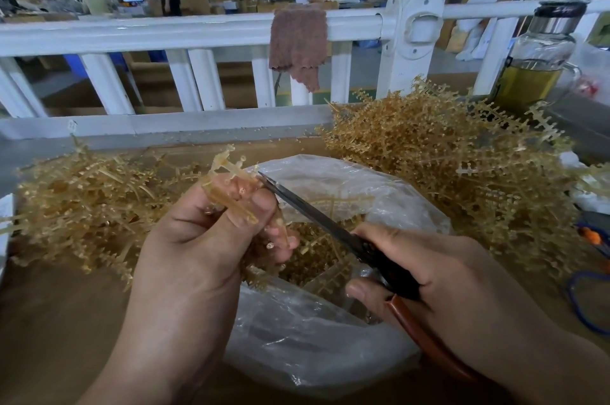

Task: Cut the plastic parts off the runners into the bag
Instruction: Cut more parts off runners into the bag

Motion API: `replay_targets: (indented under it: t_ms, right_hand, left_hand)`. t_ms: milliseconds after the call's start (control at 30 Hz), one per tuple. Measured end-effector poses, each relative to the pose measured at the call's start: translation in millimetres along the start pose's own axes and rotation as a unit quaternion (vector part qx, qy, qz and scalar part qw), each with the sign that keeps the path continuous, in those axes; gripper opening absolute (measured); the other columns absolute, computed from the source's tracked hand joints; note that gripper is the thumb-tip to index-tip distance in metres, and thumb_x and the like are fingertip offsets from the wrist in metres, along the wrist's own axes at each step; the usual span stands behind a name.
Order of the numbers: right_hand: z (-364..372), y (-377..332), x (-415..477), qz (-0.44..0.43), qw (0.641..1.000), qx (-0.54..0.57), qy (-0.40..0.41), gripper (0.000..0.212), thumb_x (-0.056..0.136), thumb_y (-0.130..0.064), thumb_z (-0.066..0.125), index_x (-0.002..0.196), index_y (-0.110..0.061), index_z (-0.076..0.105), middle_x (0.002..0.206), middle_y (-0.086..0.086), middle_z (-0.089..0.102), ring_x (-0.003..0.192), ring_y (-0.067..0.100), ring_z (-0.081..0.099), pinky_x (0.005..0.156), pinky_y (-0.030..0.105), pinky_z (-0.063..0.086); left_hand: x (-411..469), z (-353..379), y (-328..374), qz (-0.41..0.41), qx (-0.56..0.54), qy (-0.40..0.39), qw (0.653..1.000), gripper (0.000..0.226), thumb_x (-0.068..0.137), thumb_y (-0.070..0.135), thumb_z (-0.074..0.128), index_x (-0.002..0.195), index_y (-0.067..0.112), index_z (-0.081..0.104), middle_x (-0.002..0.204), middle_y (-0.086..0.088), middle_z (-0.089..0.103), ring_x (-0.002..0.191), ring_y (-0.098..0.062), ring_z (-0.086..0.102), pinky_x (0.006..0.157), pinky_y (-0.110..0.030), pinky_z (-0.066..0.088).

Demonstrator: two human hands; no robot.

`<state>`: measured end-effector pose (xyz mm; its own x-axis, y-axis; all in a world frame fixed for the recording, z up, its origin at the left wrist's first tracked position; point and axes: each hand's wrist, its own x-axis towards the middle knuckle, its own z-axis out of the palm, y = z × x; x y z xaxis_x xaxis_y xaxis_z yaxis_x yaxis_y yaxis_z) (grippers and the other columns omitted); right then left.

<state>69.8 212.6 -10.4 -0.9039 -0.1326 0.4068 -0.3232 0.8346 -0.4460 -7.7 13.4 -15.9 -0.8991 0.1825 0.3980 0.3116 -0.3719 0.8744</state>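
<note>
My left hand (201, 239) grips a yellowish plastic runner (231, 183) with small parts on it, held above the open clear plastic bag (346, 173). My right hand (429, 275) holds scissors (317, 216) with brown handles; their dark blades point up-left, tip at the runner beside my left thumb. Cut amber parts (317, 259) lie inside the bag. A big heap of runners (445, 160) with parts sits at the right, and a flatter heap of runners (85, 193) lies at the left.
A white railing (185, 31) with a brown cloth (297, 41) hung on it runs across the back. A glass bottle (534, 67) with yellow liquid stands at the far right. Blue and orange items (591, 239) lie at the right edge. People work in the background.
</note>
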Motion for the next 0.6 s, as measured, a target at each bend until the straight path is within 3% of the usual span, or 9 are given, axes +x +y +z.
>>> replay_targets:
  t_ms: [167, 300, 467, 600]
  right_hand:
    - [-1.2, -0.4, 0.2, -0.002, 1.000, 0.001, 0.002, 0.040, 0.084, -0.061, 0.053, 0.117, -0.038, 0.052, 0.077, -0.016, 0.063, 0.069, 0.000, 0.062, 0.056, 0.021, 0.049]
    - [-0.4, -1.5, -0.2, -0.001, 1.000, -0.007, 0.007, 0.039, 0.085, -0.061, 0.051, 0.116, -0.038, 0.052, 0.075, -0.019, 0.061, 0.068, -0.004, 0.059, 0.056, 0.007, 0.041]
    - [0.6, -1.4, 0.4, -0.008, 1.000, -0.010, 0.012, 0.037, 0.087, -0.060, 0.050, 0.114, -0.035, 0.053, 0.073, -0.017, 0.062, 0.066, -0.002, 0.059, 0.055, 0.015, 0.045]
    - [1.5, -1.4, 0.8, -0.016, 1.000, -0.013, 0.023, 0.035, 0.087, -0.056, 0.051, 0.110, -0.030, 0.055, 0.071, -0.013, 0.063, 0.065, 0.001, 0.060, 0.054, 0.020, 0.045]
  left_hand:
    - [-0.6, 1.8, 0.8, 0.004, -0.009, -0.003, 1.000, 0.008, 0.073, 0.024, 0.077, 0.069, 0.025, 0.070, 0.060, -0.004, 0.061, 0.054, -0.020, 0.064, 0.054, -0.028, 0.053]
    - [-0.7, 2.3, 0.6, 0.009, -0.005, -0.001, 1.000, 0.009, 0.073, 0.023, 0.079, 0.070, 0.025, 0.070, 0.062, -0.004, 0.062, 0.055, -0.021, 0.064, 0.055, -0.028, 0.054]
    - [-1.2, 2.4, -0.3, 0.009, -0.007, -0.008, 1.000, 0.014, 0.071, 0.016, 0.081, 0.070, 0.025, 0.071, 0.062, -0.003, 0.061, 0.055, -0.021, 0.064, 0.055, -0.028, 0.054]
    - [-1.7, 3.6, -1.3, -0.012, -0.031, 0.018, 0.999, 0.006, 0.068, 0.026, 0.077, 0.068, 0.025, 0.071, 0.061, -0.002, 0.061, 0.054, -0.020, 0.065, 0.053, -0.028, 0.054]
